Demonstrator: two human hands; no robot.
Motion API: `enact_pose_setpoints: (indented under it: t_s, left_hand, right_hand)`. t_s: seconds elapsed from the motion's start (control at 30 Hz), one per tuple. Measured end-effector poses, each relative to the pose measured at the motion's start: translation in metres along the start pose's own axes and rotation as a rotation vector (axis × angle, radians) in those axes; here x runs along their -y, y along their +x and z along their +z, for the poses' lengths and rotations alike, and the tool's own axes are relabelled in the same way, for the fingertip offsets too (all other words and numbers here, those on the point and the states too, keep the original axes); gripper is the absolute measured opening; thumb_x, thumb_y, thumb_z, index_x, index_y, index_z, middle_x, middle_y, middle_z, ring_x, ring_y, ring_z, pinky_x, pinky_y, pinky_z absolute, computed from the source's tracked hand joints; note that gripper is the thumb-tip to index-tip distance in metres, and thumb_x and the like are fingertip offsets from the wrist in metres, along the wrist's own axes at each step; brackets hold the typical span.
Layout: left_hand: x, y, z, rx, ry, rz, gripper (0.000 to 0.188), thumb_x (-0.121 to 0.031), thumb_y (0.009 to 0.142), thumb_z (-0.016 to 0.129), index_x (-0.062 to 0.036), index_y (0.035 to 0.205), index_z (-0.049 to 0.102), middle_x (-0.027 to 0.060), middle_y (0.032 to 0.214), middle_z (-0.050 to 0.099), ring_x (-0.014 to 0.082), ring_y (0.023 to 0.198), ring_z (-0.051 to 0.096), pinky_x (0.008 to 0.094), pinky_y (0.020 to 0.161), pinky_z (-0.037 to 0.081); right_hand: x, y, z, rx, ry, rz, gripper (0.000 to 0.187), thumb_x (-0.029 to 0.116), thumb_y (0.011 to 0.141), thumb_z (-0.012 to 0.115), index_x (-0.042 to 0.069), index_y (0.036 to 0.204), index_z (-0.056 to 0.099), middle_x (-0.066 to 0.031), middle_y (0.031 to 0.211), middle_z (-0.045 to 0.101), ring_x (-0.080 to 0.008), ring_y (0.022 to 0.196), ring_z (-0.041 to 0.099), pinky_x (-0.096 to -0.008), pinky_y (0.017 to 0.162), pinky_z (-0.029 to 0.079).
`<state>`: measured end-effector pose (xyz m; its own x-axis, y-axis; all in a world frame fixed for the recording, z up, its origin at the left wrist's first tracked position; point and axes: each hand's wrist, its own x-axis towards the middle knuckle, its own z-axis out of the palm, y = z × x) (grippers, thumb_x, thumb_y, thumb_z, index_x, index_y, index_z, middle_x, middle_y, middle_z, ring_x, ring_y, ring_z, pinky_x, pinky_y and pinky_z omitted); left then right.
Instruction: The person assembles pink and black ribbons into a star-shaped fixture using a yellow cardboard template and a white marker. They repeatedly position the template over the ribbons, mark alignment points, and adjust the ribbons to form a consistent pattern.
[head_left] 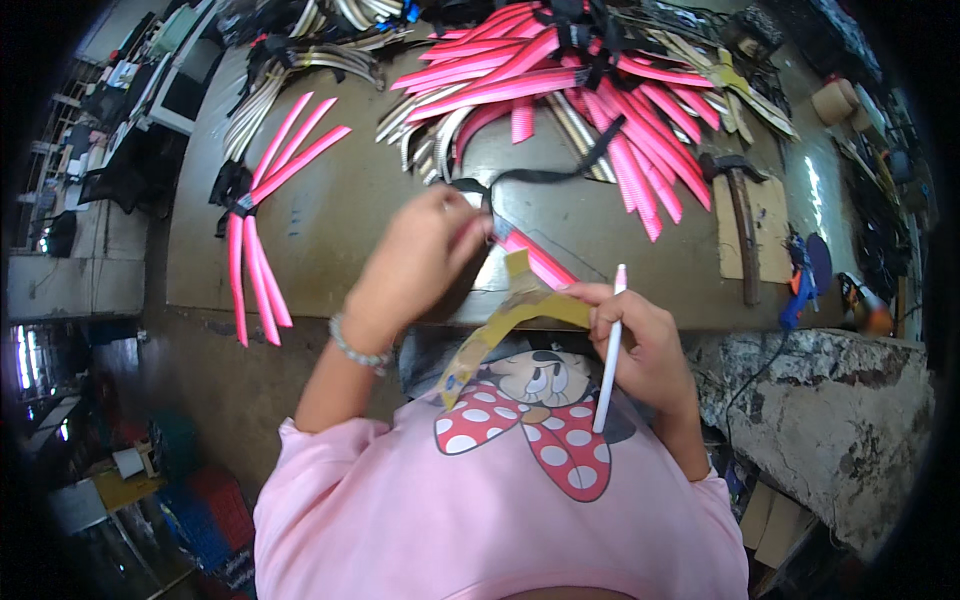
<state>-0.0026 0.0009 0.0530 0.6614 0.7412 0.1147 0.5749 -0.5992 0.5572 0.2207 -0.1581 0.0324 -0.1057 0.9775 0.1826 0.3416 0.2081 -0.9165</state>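
Note:
My left hand, a beaded bracelet at its wrist, is closed in a pinch on a narrow black strap that trails right across the table. Just below those fingers begins a pink striped strip, running toward my right hand. My right hand is closed around a white pen with a pink tip pointing up. A curved yellow strip, patched with brownish tape, also reaches into its fingers. My left fingers partly hide the strap's end.
A big pile of pink and white striped strips covers the table's far side. At left lies a tied bundle of pink strips. A hammer rests on a tan board at right, beside blue-handled scissors.

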Motion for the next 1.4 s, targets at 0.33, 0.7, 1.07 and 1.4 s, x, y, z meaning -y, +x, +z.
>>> enact_pose_setpoints:
  t_s: [0.33, 0.7, 1.07, 1.4]
  left_hand:
    - [0.035, 0.001, 0.027, -0.088, 0.035, 0.147, 0.044, -0.017, 0.082, 0.073, -0.0035, 0.123, 0.063, 0.0158, 0.112, 0.058, 0.0348, 0.107, 0.055, 0.0423, 0.095, 0.046]
    - [0.028, 0.028, 0.031, -0.095, -0.064, 0.21, 0.078, -0.009, 0.079, 0.076, -0.0074, 0.149, 0.042, 0.0159, 0.155, 0.037, 0.0363, 0.123, 0.054, 0.04, 0.102, 0.047]
    - [-0.005, -0.039, 0.059, -0.313, 0.103, 0.006, 0.031, -0.013, 0.087, 0.071, -0.0023, 0.115, 0.065, 0.0173, 0.125, 0.061, 0.0369, 0.115, 0.057, 0.0457, 0.098, 0.046]
    - [0.0, -0.025, 0.046, -0.311, 0.316, 0.087, 0.026, -0.02, 0.083, 0.075, -0.0089, 0.106, 0.067, 0.0101, 0.101, 0.071, 0.0267, 0.093, 0.066, 0.0444, 0.096, 0.046]
  right_hand:
    - [-0.007, 0.008, 0.01, -0.024, -0.339, 0.117, 0.045, -0.008, 0.079, 0.055, 0.003, 0.122, 0.061, -0.0105, 0.085, 0.061, -0.0311, 0.085, 0.063, -0.0401, 0.077, 0.05]
    - [-0.005, 0.03, 0.02, -0.046, -0.476, 0.036, 0.018, -0.007, 0.078, 0.056, 0.002, 0.094, 0.053, -0.0127, 0.109, 0.068, -0.0346, 0.092, 0.062, -0.0438, 0.078, 0.05]
    - [-0.02, 0.056, 0.036, -0.131, -0.808, -0.109, 0.022, 0.004, 0.083, 0.062, 0.004, 0.105, 0.058, -0.0161, 0.119, 0.064, -0.0361, 0.108, 0.058, -0.0494, 0.089, 0.049]
    - [-0.039, 0.062, 0.034, -0.148, -0.812, -0.167, 0.019, 0.004, 0.083, 0.066, 0.003, 0.1, 0.057, -0.0114, 0.117, 0.068, -0.0317, 0.101, 0.062, -0.0431, 0.086, 0.049]
